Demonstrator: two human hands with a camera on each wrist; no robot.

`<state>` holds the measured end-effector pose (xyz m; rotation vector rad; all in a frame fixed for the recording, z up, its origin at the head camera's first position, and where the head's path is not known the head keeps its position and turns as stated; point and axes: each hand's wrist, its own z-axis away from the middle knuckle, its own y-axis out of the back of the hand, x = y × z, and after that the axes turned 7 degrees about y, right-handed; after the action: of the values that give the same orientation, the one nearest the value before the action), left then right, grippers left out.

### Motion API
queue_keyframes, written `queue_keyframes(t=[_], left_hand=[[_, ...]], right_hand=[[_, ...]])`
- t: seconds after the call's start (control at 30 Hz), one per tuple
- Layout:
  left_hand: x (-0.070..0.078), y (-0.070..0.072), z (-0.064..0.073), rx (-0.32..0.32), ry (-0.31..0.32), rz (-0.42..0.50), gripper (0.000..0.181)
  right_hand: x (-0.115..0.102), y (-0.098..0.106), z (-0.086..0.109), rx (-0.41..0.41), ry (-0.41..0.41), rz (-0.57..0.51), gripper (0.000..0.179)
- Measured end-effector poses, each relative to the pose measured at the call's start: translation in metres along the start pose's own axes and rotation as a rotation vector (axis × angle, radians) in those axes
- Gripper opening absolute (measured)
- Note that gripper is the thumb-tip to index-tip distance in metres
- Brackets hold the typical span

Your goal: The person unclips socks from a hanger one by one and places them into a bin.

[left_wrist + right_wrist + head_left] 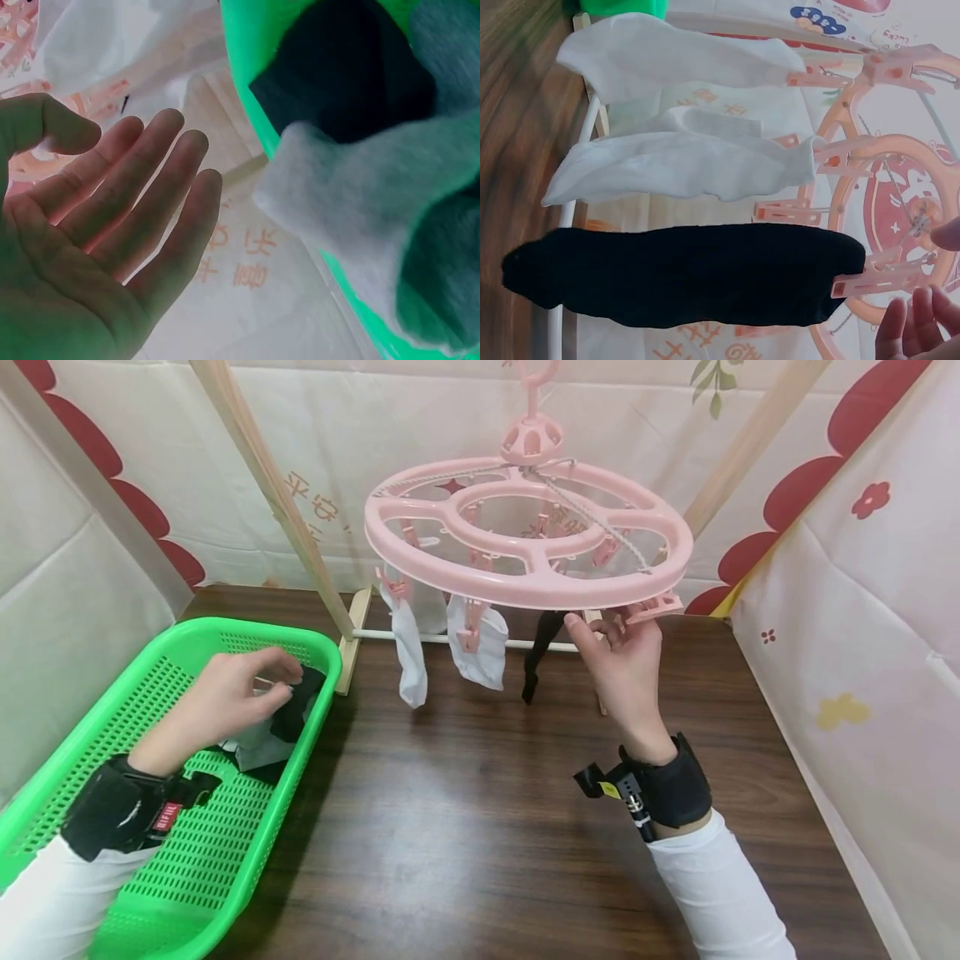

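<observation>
A round pink clip hanger (525, 592) hangs over the table with socks clipped below it. Two white socks (675, 60) and a black sock (690, 277) dangle from its pink clips. My right hand (630, 672) is at the hanger's right rim, close to a pink clip (658, 607); in the right wrist view its thumb and fingers stand apart beside the black sock's clip (877, 283). Over the green basket (330, 668) my left hand (236, 697) hovers, fingers relaxed with nothing in them. Beneath it lie a grey sock (337, 187) and black cloth (345, 75).
A wooden stand with slanted posts (273, 497) and a white crossbar (438, 637) stands behind the socks. Patterned cloth walls (847, 610) enclose the brown wooden table (450, 827). The basket occupies the left side.
</observation>
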<state>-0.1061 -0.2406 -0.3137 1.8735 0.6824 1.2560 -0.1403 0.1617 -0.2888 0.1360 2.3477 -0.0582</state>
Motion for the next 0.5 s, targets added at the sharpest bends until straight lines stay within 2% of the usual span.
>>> queue_keyframes(t=[0.13,0.33,0.5], left_hand=[[0.007,-0.004,-0.001,-0.015,-0.008,-0.008,0.017],[0.018,-0.011,-0.005,-0.056,-0.021,0.01,0.016],[0.026,-0.018,-0.01,-0.077,-0.035,0.03,0.016]], right_hand=[[0.004,-0.006,-0.005,-0.039,-0.003,0.052,0.045],[0.011,-0.016,-0.016,-0.13,0.031,0.233,0.04],[0.013,-0.021,-0.022,-0.159,0.054,0.23,0.041]])
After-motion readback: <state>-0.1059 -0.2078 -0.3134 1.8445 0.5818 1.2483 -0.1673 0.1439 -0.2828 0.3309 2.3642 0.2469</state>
